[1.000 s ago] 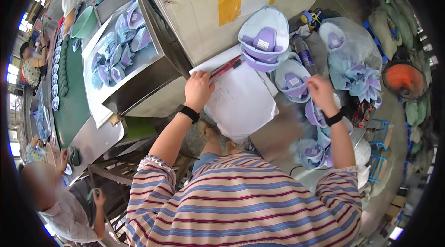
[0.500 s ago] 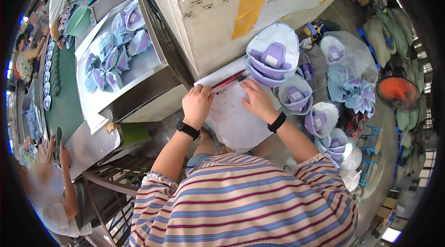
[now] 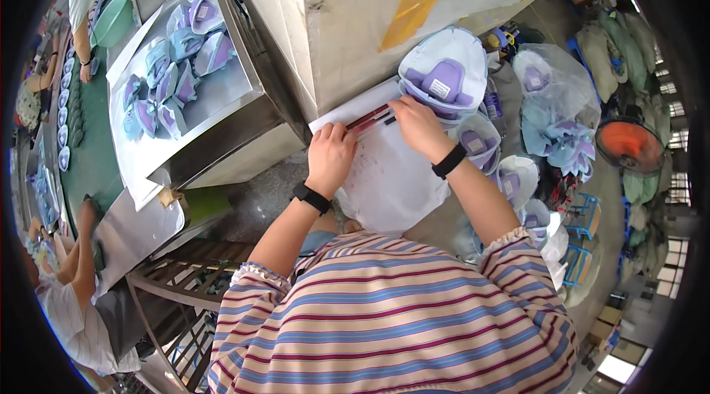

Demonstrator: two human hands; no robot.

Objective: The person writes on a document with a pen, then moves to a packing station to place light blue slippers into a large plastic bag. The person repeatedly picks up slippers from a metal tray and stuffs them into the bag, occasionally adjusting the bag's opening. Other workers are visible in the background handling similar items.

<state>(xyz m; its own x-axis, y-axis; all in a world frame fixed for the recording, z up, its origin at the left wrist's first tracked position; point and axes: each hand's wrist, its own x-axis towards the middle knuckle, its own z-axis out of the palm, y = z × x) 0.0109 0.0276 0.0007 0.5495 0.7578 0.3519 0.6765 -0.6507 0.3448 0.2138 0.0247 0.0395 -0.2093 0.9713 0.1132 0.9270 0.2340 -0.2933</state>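
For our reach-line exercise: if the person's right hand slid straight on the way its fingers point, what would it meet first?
Most likely the pens, which the right hand already touches on the white sheet; beyond them the left hand. Depth is uncertain.

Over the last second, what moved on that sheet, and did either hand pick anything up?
The right hand came left, off the purple-and-white pieces at the right, onto the white sheet, fingers now at the red pens along its top edge. Whether it grips one is unclear. The left hand stayed on the sheet; the stacked pieces did not move.

Cardboard box (image 3: 347, 17) blocks ahead; white sheet (image 3: 396, 179) open.
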